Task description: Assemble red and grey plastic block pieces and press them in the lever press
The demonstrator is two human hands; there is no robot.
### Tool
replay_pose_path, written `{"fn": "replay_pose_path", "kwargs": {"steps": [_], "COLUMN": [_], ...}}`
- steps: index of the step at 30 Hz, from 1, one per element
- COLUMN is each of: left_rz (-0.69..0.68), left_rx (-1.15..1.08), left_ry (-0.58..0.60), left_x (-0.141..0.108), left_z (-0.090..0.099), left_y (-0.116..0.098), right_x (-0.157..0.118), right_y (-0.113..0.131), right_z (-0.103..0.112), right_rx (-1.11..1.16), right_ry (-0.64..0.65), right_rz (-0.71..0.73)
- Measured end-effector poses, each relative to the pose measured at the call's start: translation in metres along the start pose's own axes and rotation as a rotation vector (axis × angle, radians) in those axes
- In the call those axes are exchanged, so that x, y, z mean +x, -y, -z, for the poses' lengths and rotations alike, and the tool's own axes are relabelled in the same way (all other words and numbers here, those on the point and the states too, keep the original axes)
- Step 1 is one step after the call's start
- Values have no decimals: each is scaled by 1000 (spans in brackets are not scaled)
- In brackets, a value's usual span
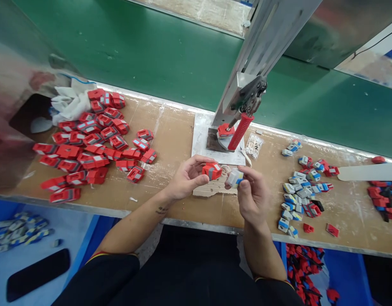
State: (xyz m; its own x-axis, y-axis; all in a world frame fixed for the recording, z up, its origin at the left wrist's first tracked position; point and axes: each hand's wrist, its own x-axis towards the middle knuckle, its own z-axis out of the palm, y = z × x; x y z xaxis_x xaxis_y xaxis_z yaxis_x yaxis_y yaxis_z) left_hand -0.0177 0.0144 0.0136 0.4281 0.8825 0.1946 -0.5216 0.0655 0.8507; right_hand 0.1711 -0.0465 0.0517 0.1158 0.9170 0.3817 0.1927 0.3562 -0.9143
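My left hand (190, 177) is closed on a red plastic part (212, 171) with grey stripes, in front of the press. Just to its right, my right hand (252, 193) pinches a light grey part (234, 177) with blue and yellow patches. The two parts are close together with a small gap between them. Behind them stands a toggle press (248, 95) with a red handle (241, 132). Another red part (225, 130) sits on its base, under the plunger.
Many red parts (93, 160) lie piled on the left of the table (170, 123). Grey-blue parts (299, 193) cover the right side, near a white strip (369, 171). Cotton swabs (253, 145) lie beside the press. Blue bins (350, 276) and a phone (38, 274) are below.
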Motion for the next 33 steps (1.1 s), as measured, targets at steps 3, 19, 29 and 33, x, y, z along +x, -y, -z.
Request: {"fn": "replay_pose_path", "kwargs": {"steps": [3,19,29,33], "left_rz": [-92,-444,-453,-482], "left_rx": [61,416,337,406], "left_ry": [0,67,71,58], "left_x": [-1,-8,-6,-8], "left_z": [1,-1,-1,-1], "left_y": [3,-2,-1,-1], "right_x": [2,11,-9,-10], "right_y": [5,23,16,14], "right_z": [-5,2,-24,-24], "right_rx": [-47,-68,-49,-108], "right_ry": [-20,184,27,57], "right_rz": [-128,-187,-159,-92]}}
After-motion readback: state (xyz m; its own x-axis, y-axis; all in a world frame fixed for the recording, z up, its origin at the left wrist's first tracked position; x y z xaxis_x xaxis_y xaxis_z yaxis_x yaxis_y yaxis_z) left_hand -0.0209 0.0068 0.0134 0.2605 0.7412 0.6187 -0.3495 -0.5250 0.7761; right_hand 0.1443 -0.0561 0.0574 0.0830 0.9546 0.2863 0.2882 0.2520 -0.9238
